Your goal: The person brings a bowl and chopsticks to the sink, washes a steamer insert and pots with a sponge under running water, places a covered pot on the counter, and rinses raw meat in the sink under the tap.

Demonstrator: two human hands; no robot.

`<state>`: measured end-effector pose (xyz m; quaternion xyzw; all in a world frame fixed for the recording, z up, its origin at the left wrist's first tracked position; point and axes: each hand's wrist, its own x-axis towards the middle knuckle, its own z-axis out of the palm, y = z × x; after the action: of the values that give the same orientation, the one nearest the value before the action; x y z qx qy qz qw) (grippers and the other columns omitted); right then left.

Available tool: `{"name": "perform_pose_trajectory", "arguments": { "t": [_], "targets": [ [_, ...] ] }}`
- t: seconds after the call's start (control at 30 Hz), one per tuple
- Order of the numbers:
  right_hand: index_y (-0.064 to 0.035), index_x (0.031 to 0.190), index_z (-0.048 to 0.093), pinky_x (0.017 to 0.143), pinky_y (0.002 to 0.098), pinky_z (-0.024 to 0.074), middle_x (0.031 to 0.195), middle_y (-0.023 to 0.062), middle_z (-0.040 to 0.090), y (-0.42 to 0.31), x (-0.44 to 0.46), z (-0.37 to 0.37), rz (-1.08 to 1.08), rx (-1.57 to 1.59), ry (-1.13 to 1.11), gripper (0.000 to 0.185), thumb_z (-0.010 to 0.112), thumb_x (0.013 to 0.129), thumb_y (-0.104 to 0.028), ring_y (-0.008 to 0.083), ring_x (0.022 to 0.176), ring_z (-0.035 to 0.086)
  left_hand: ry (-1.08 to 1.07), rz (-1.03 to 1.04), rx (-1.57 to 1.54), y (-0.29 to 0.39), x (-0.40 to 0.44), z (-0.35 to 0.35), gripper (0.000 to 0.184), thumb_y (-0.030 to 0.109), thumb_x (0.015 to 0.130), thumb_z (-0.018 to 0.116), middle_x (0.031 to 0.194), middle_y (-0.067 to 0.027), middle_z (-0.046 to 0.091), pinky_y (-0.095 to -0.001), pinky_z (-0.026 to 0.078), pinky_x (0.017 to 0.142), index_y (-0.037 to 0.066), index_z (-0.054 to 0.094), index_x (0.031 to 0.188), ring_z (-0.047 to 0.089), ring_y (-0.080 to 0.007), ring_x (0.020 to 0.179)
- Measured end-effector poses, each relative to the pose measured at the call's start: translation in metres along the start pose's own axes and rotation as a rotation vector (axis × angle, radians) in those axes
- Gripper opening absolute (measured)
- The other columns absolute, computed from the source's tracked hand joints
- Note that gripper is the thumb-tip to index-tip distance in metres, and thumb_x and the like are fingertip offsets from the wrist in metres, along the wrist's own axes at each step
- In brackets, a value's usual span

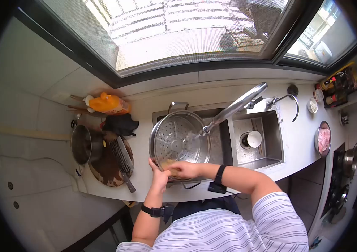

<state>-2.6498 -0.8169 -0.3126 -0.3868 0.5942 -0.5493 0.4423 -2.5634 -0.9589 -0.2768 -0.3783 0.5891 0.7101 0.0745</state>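
Silvery steel, the round two-handled pot with a perforated base (177,133) sits over the left sink basin (221,147) under the tap (238,104), the left hand (159,174) partly open at its near rim, the right hand (186,169) curled over something tan (168,163), its grip impossible to tell.

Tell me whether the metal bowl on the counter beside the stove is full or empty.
Not empty: the metal bowl has pink meat filling most of it.

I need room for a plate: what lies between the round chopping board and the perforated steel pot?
In the head view, only bare white countertop lies between the chopping board and the perforated steel pot.
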Motion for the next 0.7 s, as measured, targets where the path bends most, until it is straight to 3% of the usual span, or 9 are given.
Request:
{"name": "perform_pose_trajectory", "arguments": {
  "t": [0.1,0.17,0.23,0.27,0.4,0.47,0.53,0.63,0.7],
  "targets": [
    [-0.0173,0.108,0.062,0.088,0.0369,0.0408,0.109,0.0084,0.059,0.007,-0.044,-0.038,0.281,-0.613,-0.278,0.033,0.054,0.076,-0.010,0.0292,0.108,0.051,-0.042,-0.046,-0.039,0.033,-0.014,0.007,0.100,-0.012,0.062,0.048,0.130,-0.0163,0.030,-0.0378,0.054,0.064,0.019,-0.009,0.137,0.044,-0.0327,0.111],
    [-0.0152,0.103,0.064,0.083,0.0373,0.0422,0.105,0.0063,0.060,-0.006,-0.059,-0.075,0.084,-1.149,-0.235,0.029,0.053,0.076,-0.014,0.0276,0.105,0.052,-0.044,-0.042,-0.015,0.033,-0.015,0.007,0.100,-0.011,0.062,0.049,0.133,-0.0175,0.027,-0.0377,0.053,0.060,0.018,-0.009,0.138,0.043,-0.0328,0.112],
    [-0.0127,0.102,0.064,0.086,0.0379,0.0415,0.107,0.0077,0.059,0.013,-0.053,-0.097,0.191,-1.259,-0.253,0.029,0.052,0.076,-0.014,0.0274,0.108,0.050,-0.085,-0.191,0.201,0.022,-0.001,0.001,0.100,-0.005,0.062,0.055,0.135,-0.0201,0.026,-0.0397,0.052,0.070,0.012,-0.008,0.139,0.041,-0.0342,0.115],
    [-0.0101,0.101,0.064,0.089,0.0386,0.0408,0.108,0.0091,0.058,0.030,-0.044,-0.113,0.315,-1.352,-0.258,0.029,0.051,0.075,-0.015,0.0272,0.112,0.047,-0.081,-0.082,0.340,0.004,0.012,-0.004,0.101,-0.001,0.062,0.058,0.133,-0.0214,0.029,-0.0390,0.049,0.076,0.008,-0.007,0.139,0.042,-0.0353,0.114],
    [-0.0131,0.107,0.060,0.096,0.0391,0.0383,0.122,0.0034,0.048,0.030,-0.016,-0.149,-0.447,-1.891,0.025,0.036,0.052,0.072,-0.019,0.0279,0.118,0.040,-0.033,-0.031,0.543,0.001,0.031,-0.007,0.100,0.005,0.060,0.062,0.124,-0.0233,0.041,-0.0350,0.040,0.091,0.002,0.000,0.138,0.043,-0.0363,0.113],
    [-0.0157,0.108,0.059,0.097,0.0391,0.0379,0.128,0.0027,0.045,0.022,-0.013,-0.158,-0.475,-1.846,0.097,0.037,0.051,0.073,-0.021,0.0261,0.120,0.039,-0.026,-0.030,0.516,0.006,0.035,-0.009,0.099,0.004,0.059,0.061,0.122,-0.0220,0.043,-0.0352,0.041,0.089,0.004,0.003,0.139,0.044,-0.0354,0.112],
    [-0.0175,0.108,0.059,0.097,0.0390,0.0381,0.130,0.0035,0.043,0.035,-0.020,-0.150,-0.423,-1.779,0.152,0.035,0.050,0.074,-0.021,0.0240,0.120,0.039,0.020,-0.053,0.141,0.016,0.030,-0.009,0.092,-0.001,0.058,0.059,0.119,-0.0172,0.045,-0.0360,0.041,0.088,0.009,0.014,0.138,0.045,-0.0327,0.109],
    [-0.0182,0.111,0.057,0.096,0.0436,0.0331,0.122,0.0110,0.049,0.031,-0.042,-0.129,-0.009,-1.325,0.150,0.036,0.046,0.077,-0.017,0.0257,0.116,0.043,0.211,0.080,-0.203,0.024,0.028,-0.001,0.082,-0.006,0.058,0.054,0.115,-0.0121,0.046,-0.0368,0.043,0.084,0.012,0.026,0.133,0.047,-0.0295,0.105],
    [-0.0223,0.107,0.059,0.089,0.0448,0.0344,0.117,0.0108,0.051,0.025,-0.063,-0.097,0.067,-1.366,0.180,0.035,0.050,0.074,-0.025,0.0277,0.113,0.044,0.233,0.073,-0.458,0.033,0.028,0.007,0.072,-0.009,0.060,0.049,0.114,-0.0103,0.047,-0.0364,0.042,0.085,0.008,0.032,0.128,0.049,-0.0267,0.103]
  ]
}}
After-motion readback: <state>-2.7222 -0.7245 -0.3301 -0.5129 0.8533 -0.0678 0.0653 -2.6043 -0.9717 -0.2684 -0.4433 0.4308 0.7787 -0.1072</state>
